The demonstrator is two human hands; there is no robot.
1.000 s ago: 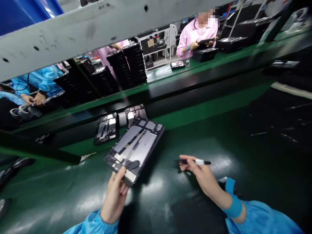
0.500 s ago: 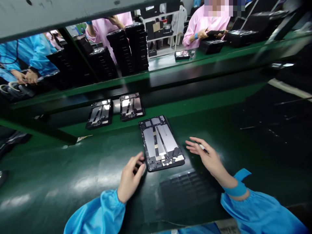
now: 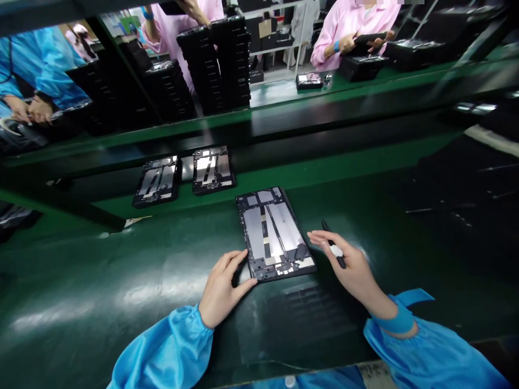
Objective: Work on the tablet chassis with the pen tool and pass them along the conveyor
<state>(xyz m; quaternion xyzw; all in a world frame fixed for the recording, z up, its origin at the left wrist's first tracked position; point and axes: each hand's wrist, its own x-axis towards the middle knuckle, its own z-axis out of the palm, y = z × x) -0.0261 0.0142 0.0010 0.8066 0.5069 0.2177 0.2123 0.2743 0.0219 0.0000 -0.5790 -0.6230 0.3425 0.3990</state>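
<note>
A tablet with its back off (image 3: pixel 253 235) lies flat on the green work surface, grey metal plates and dark ribbon cables showing. My left hand (image 3: pixel 221 286) holds its lower left corner, thumb at the bottom edge and fingers against the left side. Just off the tablet's right side is my right hand (image 3: pixel 352 270). Its fingers are closed around a slim black tool with a white middle (image 3: pixel 336 251), like a pen, tilted with one end pointing away from me. I cannot make out the tool's exact kind.
Two more opened tablets (image 3: pixel 157 181) (image 3: pixel 213 172) lie farther back on the left. Beyond them runs a raised shelf edge (image 3: pixel 284 102) with tall stacks of black trays (image 3: pixel 229 65). People in pink and blue work across it. A green post (image 3: pixel 89 213) stands at left.
My left hand has moved right and now touches the tablet's corner. The tool in my right hand has turned more upright between the fingers. The whole view has shifted slightly.
</note>
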